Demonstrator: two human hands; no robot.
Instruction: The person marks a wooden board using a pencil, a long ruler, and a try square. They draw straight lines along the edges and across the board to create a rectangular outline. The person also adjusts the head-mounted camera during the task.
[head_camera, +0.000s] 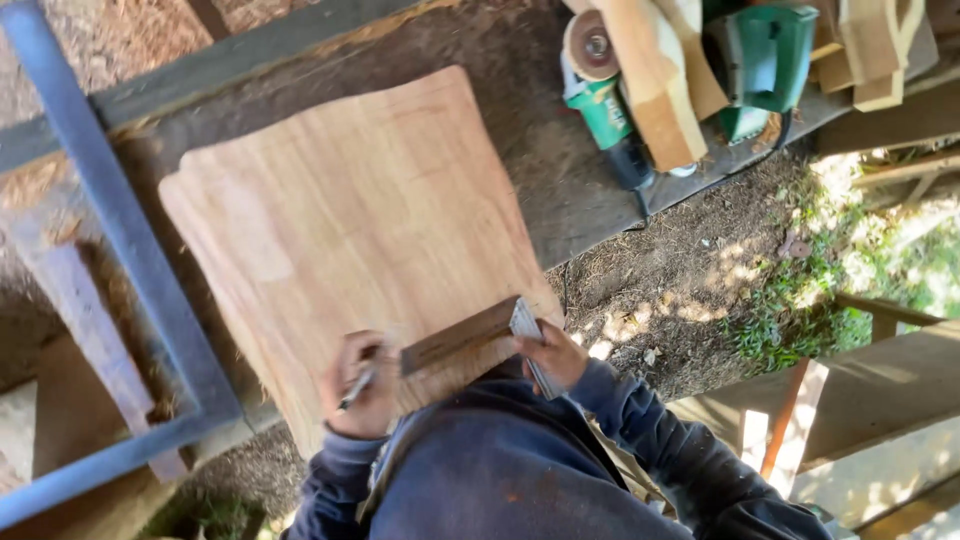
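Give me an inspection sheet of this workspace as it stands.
Surface: dark, dusty workbench.
Job's things: shaped wooden panel lying flat; try square set at its near edge.
Clutter: green angle grinder, green power tool, wood offcuts.
Hands: left hand holds a pen; right hand steadies the square.
Cables: black grinder lead.
Surroundings: blue metal frame, dirt and grass.
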